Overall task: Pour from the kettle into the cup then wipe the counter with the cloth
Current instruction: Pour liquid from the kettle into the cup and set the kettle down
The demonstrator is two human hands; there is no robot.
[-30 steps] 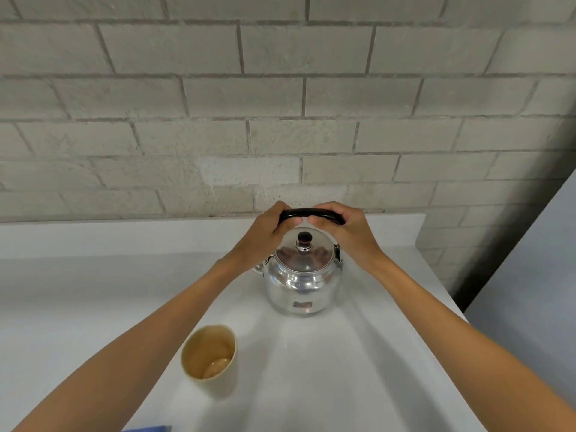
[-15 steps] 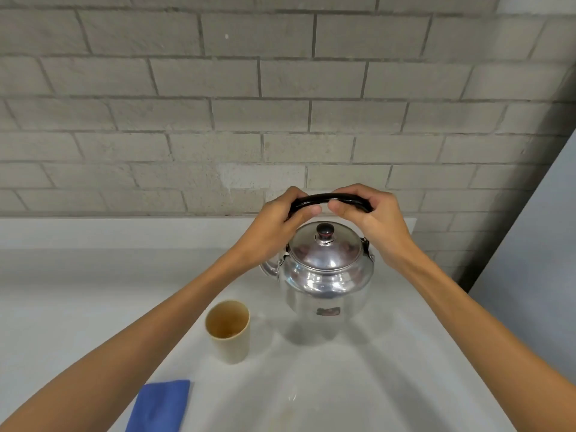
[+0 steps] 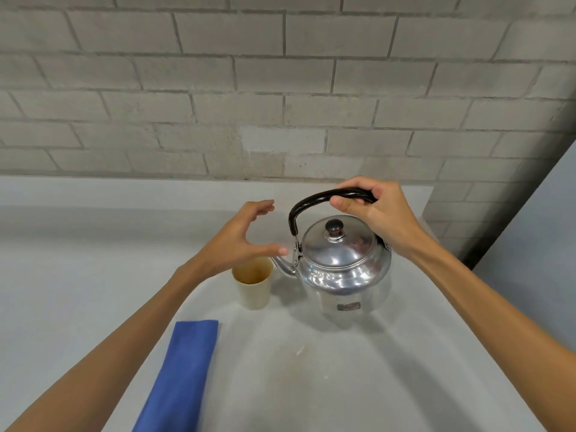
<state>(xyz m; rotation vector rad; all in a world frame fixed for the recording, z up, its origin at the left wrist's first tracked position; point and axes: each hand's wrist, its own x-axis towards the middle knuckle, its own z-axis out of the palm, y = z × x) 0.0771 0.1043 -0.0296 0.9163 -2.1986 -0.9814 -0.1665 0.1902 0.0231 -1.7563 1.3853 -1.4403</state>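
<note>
A shiny steel kettle [image 3: 343, 269] with a black arched handle and a black lid knob stands on the white counter [image 3: 327, 369], spout pointing left. My right hand [image 3: 377, 213] grips the top of the handle. A beige cup [image 3: 253, 288] stands upright just left of the spout. My left hand [image 3: 243, 241] hovers open above the cup, fingers spread, holding nothing and partly hiding the cup's rim. A folded blue cloth [image 3: 180, 375] lies on the counter in front of the cup, to the left.
A grey brick wall [image 3: 280, 88] rises behind the counter's low white backsplash [image 3: 124, 191]. The counter's right edge [image 3: 486, 353] runs diagonally beside my right forearm, with a gap and a pale surface beyond it.
My left hand has let go of the kettle handle and moved left over the cup. My right hand keeps its grip. The view has tilted down, showing more of the blue cloth.
</note>
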